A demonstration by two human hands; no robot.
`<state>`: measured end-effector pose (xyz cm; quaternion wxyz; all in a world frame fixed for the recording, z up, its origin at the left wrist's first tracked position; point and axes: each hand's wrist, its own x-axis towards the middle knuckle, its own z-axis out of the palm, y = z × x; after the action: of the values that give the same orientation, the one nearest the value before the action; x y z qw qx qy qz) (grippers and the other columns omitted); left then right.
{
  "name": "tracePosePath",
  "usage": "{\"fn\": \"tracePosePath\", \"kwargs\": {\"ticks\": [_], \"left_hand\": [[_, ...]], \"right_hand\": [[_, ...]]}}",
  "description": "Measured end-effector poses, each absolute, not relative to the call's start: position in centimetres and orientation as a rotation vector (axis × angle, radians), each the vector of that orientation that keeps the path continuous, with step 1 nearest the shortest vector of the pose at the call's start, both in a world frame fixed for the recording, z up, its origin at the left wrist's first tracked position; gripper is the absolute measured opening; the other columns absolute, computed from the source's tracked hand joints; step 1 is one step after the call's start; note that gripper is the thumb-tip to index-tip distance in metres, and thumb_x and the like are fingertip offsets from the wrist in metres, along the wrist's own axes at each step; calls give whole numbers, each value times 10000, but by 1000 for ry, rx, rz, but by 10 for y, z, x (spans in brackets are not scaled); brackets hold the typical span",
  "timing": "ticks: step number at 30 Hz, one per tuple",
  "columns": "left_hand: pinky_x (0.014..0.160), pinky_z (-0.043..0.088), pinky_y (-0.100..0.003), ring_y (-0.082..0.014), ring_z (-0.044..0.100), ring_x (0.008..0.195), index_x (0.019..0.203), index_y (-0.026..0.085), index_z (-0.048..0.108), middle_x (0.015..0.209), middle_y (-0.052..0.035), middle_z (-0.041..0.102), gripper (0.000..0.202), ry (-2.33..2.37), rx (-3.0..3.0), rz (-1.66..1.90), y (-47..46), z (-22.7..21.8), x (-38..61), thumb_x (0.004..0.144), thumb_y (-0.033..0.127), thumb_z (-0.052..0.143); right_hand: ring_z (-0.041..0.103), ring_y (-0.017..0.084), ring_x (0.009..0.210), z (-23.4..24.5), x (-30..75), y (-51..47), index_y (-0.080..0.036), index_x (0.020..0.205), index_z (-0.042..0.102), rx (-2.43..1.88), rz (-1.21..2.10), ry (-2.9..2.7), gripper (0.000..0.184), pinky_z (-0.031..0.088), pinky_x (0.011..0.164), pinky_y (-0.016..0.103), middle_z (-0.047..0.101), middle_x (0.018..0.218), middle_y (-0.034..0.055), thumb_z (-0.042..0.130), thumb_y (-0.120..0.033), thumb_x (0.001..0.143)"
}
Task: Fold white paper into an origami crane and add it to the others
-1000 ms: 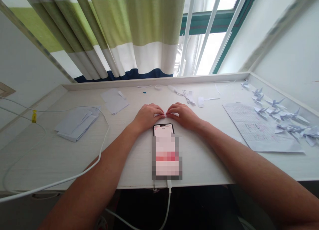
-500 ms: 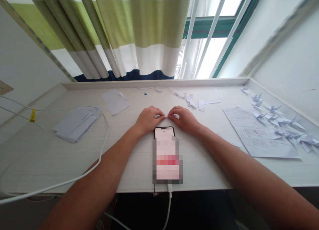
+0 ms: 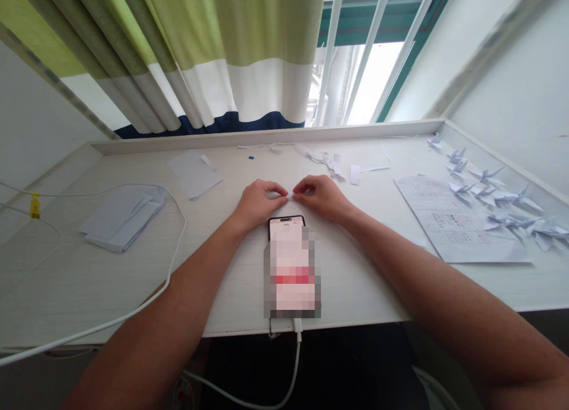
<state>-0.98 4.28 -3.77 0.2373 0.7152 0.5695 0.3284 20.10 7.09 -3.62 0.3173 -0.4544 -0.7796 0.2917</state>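
Over the middle of the white desk, my left hand and my right hand meet almost fingertip to fingertip. Each one is closed in a pinch, thumb against index finger. A tiny bit of white paper shows between the fingertips, held from both sides; its shape is mostly hidden by the fingers. Just in front of the hands lies a phone, its screen lit and partly pixelated, with a white charging cable plugged into its near end.
Several folded paper cranes stand at the right, beside and on a written sheet. Folded papers and loose sheets lie at the left. Paper scraps are behind the hands. A white cord loops across my left forearm.
The view has shifted slightly, so the desk and everything on it appear a little higher and further left. Both hands keep their pinch on the paper, close together.
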Motion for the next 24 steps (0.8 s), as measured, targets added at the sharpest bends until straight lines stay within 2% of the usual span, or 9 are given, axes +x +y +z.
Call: {"fn": "tracePosePath", "kwargs": {"ticks": [9, 18, 24], "left_hand": [[996, 543, -421, -277, 743, 990, 876, 249, 838, 956, -42, 832, 169, 1540, 1847, 937, 43, -40, -6, 807, 397, 795], [1031, 532, -419, -265, 741, 1013, 851, 259, 826, 969, -22, 829, 99, 1552, 1893, 960, 45, -46, -5, 803, 340, 793], [1053, 520, -433, -266, 743, 1016, 829, 260, 820, 963, -21, 829, 80, 1572, 1904, 962, 44, -44, -3, 810, 332, 792]], "right_hand": [[735, 220, 814, -35, 199, 72, -163, 873, 803, -1225, 830, -2018, 58, 593, 807, 374, 811, 881, 84, 786, -171, 818], [737, 202, 848, -32, 204, 77, -168, 898, 786, -1187, 953, -1924, 105, 597, 844, 369, 814, 915, 76, 689, -133, 877], [746, 220, 879, -33, 206, 76, -156, 924, 787, -1171, 1012, -1934, 87, 611, 857, 379, 806, 922, 96, 779, -177, 840]]}}
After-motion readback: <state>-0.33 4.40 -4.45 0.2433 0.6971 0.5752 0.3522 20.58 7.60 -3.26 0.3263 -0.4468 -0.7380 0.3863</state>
